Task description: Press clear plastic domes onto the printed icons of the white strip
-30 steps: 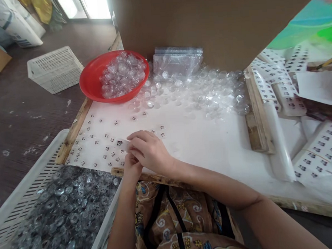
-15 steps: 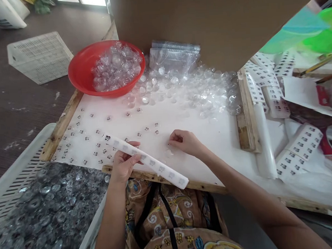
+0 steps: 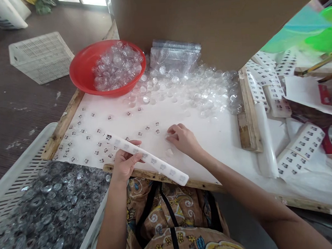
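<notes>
My left hand point(image 3: 125, 163) is closed around a long folded strip of stickers point(image 3: 153, 160), white with small dark printed figures. The strip slants across the front edge of the white board, one dark sticker showing at its far left end. My right hand point(image 3: 183, 140) is over the middle of the board, its thumb and fingertips pinched together. Whatever lies between those fingertips is too small to make out. Just below them lies a clear piece point(image 3: 169, 152) on the board. Many small clear discs with dark stickers point(image 3: 99, 144) are spread over the board's left side.
Loose clear discs point(image 3: 209, 94) are heaped at the back, beside a clear plastic bag point(image 3: 176, 57). A red basin point(image 3: 81, 69) holds more. A white crate point(image 3: 7, 177) of discs is at lower left. Sticker sheets point(image 3: 302, 147) lie right, beyond a wooden edge point(image 3: 247, 131).
My right hand has shifted slightly, with its knuckles raised and fingertips drawn a little left. My left hand still holds the sticker strip in nearly the same place.
</notes>
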